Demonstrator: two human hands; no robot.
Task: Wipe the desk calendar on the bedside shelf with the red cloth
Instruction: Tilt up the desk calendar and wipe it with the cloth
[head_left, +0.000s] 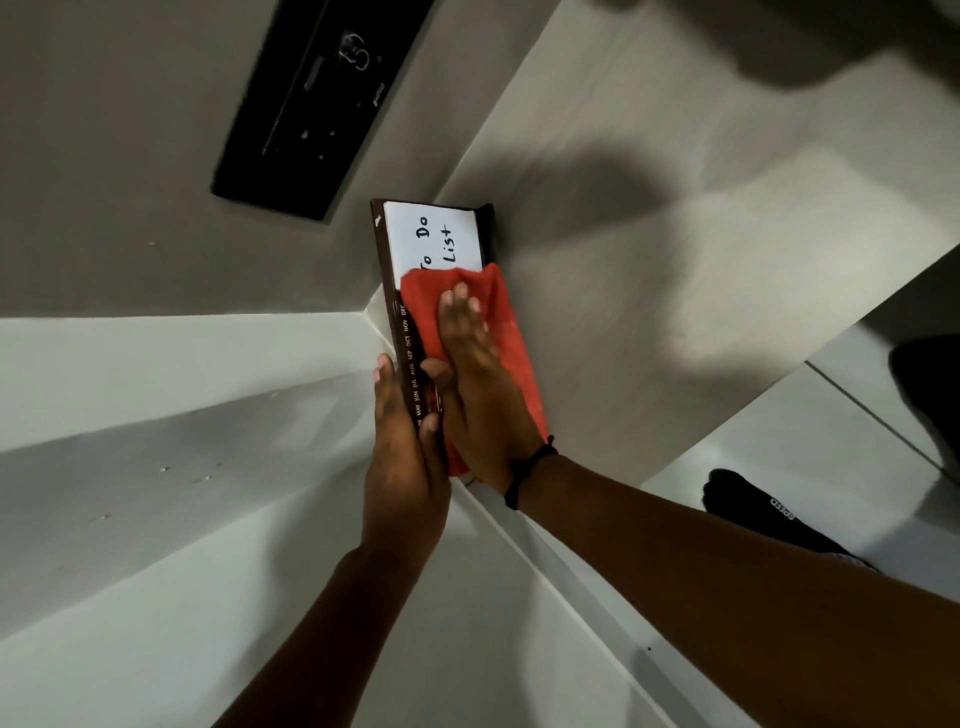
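The desk calendar (435, 235) stands on the pale bedside shelf (649, 291), in the corner by the wall. It has a dark brown frame with month names along its edge and a white page reading "To Do List". My left hand (402, 457) grips the calendar's near end, thumb on the front and fingers behind. My right hand (475, 384) lies flat with fingers spread on the red cloth (511, 332), pressing it against the calendar's face. The cloth covers the lower half of the page and hides the near part of the calendar.
A black switch panel (317, 98) is mounted on the wall above left of the calendar. White wall ledges (156, 395) run to the left. My foot in a black sock (763, 514) rests on the tiled floor at the lower right.
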